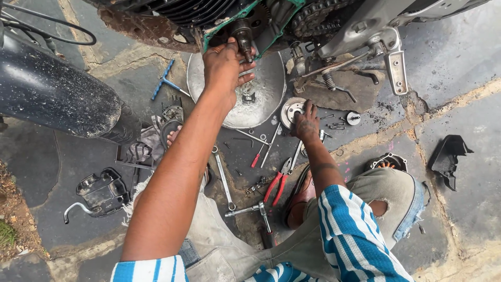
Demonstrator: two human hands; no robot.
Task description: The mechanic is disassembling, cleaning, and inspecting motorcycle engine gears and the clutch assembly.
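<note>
My left hand (225,65) has its fingers wrapped around a dark cylindrical part (243,35) on the motorcycle engine (271,15), above the metal pan (266,99). My right hand (305,122) presses spread fingers onto a round metal disc (290,109) lying on the floor (459,68) beside the pan.

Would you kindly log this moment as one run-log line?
left hand: gripping engine shaft | right hand: on round metal part on ground | metal pan under engine

Dark, greasy cylindrical shaft part (243,36) juts from the open engine side beneath a green gasket edge, gripped by the left hand (225,68); round silver disc part (292,110) lies flat on the paving, the right hand (306,124) resting on it.
</note>
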